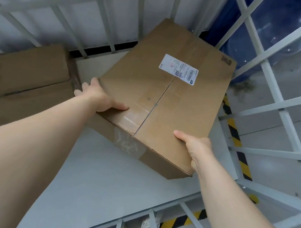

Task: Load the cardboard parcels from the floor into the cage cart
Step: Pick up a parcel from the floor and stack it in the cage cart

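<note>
Both hands grip one cardboard parcel (pixel 160 99) at its near end: the left hand (pixel 100 97) clamps its left corner, the right hand (pixel 195 149) its right corner. The parcel is inside the cage cart (pixel 279 99), beside another parcel (pixel 21 80) at left.
</note>
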The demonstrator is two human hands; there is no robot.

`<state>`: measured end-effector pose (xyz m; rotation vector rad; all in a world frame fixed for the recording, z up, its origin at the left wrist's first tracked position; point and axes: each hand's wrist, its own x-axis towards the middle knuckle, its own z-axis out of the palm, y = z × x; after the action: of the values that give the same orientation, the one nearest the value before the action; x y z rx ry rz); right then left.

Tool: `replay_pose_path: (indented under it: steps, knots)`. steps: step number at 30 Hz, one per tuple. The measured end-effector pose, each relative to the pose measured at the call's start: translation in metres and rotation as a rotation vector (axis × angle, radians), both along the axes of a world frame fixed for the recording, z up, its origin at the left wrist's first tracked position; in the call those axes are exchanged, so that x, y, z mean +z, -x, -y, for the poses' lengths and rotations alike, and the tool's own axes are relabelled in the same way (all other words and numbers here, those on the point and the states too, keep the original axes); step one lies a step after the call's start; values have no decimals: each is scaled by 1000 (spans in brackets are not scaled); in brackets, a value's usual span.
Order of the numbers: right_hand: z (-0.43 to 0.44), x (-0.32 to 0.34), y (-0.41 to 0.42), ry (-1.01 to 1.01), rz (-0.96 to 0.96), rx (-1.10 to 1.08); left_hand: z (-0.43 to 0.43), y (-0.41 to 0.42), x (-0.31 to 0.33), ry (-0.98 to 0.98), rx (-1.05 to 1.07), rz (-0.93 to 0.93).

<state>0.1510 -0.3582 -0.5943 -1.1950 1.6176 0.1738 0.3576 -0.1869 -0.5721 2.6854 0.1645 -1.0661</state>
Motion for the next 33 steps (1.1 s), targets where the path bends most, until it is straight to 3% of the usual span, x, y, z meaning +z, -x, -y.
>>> replay_pose_path:
  steps: [14,19,23,29,33]
  knots:
    - [-41,-79,-23,33,-49,0,-32,-6,-91,206,-16,185]
    - [-56,-95,-34,27,-34,24,-43,3,-112,217,-5,136]
    - [-64,-102,-42,31,-46,173,-52,17,-122,217,-29,135]
    - [-56,-86,-37,169,-162,614,-50,36,-120,226,118,106]
    - [-59,-87,-40,194,-196,706,-46,38,-120,275,157,86]
